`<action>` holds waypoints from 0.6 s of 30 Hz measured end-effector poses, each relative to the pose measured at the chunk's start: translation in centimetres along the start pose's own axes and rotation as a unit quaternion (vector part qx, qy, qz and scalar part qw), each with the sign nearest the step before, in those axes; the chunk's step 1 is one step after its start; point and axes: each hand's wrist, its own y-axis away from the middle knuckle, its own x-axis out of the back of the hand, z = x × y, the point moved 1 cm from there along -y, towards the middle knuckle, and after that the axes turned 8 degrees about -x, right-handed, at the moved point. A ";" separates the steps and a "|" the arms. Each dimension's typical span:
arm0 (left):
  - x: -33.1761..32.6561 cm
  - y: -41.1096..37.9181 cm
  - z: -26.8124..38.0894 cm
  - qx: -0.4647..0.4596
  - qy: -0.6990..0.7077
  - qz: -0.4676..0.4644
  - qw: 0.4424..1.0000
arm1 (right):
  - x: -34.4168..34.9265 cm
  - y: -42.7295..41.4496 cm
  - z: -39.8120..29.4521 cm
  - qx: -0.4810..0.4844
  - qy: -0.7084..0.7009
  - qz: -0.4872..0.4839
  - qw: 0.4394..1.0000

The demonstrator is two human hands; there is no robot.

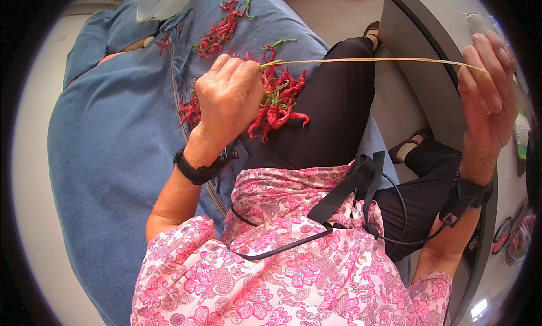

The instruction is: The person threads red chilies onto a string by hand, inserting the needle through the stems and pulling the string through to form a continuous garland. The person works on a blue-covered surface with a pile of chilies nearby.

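Observation:
A thin pale strand (372, 59) is stretched nearly level between my two hands. My left hand (230, 95) is a closed fist around the strand's left end, with green chili stems (273, 64) poking out beside its fingers. At the right, my right hand (487, 80) pinches the other end between its fingers. Just beside and below my left hand, a bunch of wrinkled red chilies (281, 108) with green stems lies over the dark trouser leg and blue cloth. More red chilies (189, 110) show to the left of that hand, partly hidden by it.
Another pile of red chilies (220, 34) lies on the blue denim cloth (114, 135). A translucent plastic bowl (165, 4) stands at the upper left. A grey-sided table (419, 42) curves along the right, bearing red-handled scissors (501, 237) and a plastic bag (521, 237). A black cord (402, 207) hangs in front of me.

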 end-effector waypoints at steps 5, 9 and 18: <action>-0.1 -0.1 -0.2 0.132 0.044 -0.005 0.990 | -1.0 -1.1 0.7 0.000 0.015 -0.045 0.999; -0.7 0.5 -0.9 0.213 0.100 -0.046 0.971 | -1.5 -1.3 1.2 -0.001 0.024 -0.029 0.999; -1.9 -0.5 -2.7 0.175 0.164 -0.093 0.966 | -2.4 -1.5 2.0 0.001 0.031 -0.017 0.999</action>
